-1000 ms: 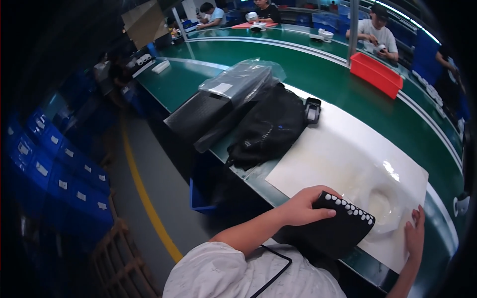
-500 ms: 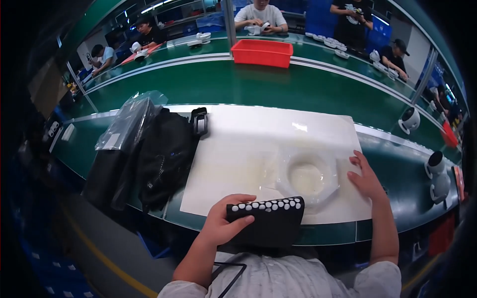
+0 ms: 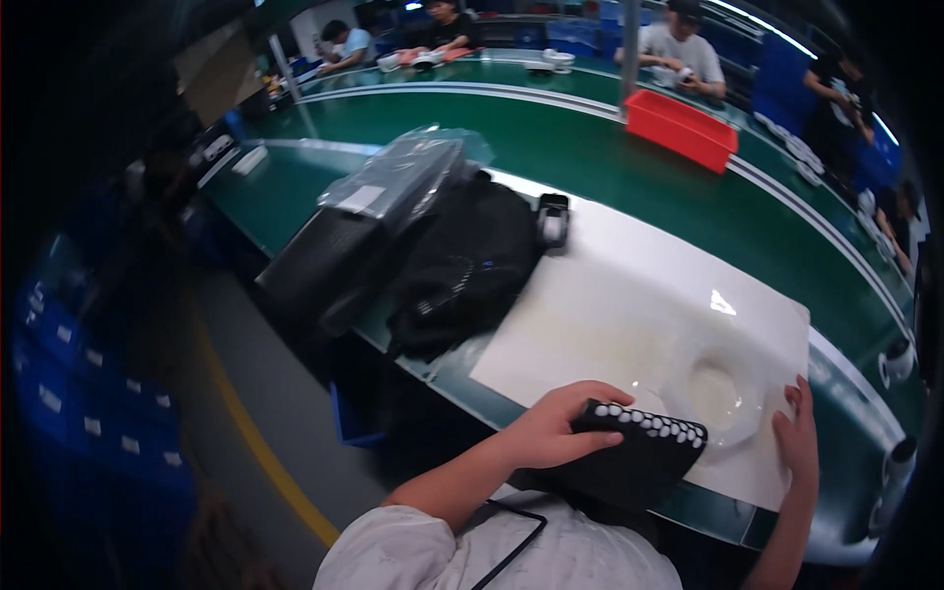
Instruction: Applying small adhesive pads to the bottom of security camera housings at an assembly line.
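My left hand (image 3: 560, 433) grips a black, flat case-like thing (image 3: 624, 477) at its left end. The thumb lies on the near face, and a band of white rounded dots runs along the top edge. It is held over the front edge of the workbench, close to my body. To the right, my right hand (image 3: 798, 438) has its fingers apart and holds nothing, at the right edge of a white sheet (image 3: 600, 305). Between the hands, a clear, glossy plastic piece with a round hollow (image 3: 718, 388) lies on that sheet.
Left of the sheet lie a black fabric bag (image 3: 472, 265) and a dark box (image 3: 334, 246) under clear plastic. A small black device (image 3: 554, 221) sits beside the bag. Beyond runs a green belt (image 3: 551, 138) with a red bin (image 3: 680, 133); co-workers sit across it. White-and-black devices (image 3: 897, 364) stand at right.
The view has turned left and tilted, so the bench appears shifted right and slanted. My left hand still holds the black thing; my right hand stays by the sheet's right edge.
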The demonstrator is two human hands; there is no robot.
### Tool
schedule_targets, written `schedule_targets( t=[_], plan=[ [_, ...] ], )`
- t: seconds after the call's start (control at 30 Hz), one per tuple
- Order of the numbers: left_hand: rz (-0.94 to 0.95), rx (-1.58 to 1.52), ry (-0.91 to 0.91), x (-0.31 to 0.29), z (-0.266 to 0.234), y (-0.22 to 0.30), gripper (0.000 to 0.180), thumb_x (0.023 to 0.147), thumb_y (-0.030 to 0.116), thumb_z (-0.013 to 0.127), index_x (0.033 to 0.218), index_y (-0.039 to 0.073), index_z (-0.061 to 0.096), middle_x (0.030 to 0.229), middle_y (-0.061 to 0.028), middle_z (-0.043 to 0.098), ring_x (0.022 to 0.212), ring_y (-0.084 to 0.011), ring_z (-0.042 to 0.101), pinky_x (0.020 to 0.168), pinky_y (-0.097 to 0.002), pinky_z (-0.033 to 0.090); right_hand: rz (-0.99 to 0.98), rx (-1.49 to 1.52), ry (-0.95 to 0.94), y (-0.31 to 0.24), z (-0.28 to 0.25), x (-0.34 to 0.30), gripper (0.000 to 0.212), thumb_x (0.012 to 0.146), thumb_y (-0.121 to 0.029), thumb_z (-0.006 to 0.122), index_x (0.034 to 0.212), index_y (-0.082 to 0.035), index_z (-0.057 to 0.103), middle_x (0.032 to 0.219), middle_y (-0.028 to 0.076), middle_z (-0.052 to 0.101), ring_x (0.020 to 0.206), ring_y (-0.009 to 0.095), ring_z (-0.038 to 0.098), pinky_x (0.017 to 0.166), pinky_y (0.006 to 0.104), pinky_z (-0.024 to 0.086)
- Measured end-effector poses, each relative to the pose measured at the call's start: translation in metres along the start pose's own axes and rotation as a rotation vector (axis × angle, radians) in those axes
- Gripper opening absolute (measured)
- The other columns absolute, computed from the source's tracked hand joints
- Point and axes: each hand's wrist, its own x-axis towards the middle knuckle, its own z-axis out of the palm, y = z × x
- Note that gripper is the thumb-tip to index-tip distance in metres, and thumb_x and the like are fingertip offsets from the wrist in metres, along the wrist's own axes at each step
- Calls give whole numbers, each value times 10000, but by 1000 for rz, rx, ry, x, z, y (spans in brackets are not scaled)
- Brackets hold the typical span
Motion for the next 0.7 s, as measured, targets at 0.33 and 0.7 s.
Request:
schedule_targets(
  t=[0.33, 0.7],
  plan=[
    [25, 4, 12, -2, -1, 1, 293, 722, 45, 613, 1000, 12, 528, 1046, -79, 539, 924, -163, 524, 799, -257, 405, -4, 31, -28, 6, 5, 8, 636, 714, 39, 455, 1301, -101, 253, 1209, 152, 382, 1167, 238, 335, 961, 322, 263],
    [66, 83, 12, 6, 5, -5, 291, 685, 40, 644, 953, 13, 534, 1036, -110, 549, 922, -203, 535, 804, -289, 410, -8, -78, 30, 3, -3, 1, 526, 722, -7, 514, 1227, -46, 372, 1142, 137, 461, 1074, 205, 438, 906, 301, 339]
  ],
)
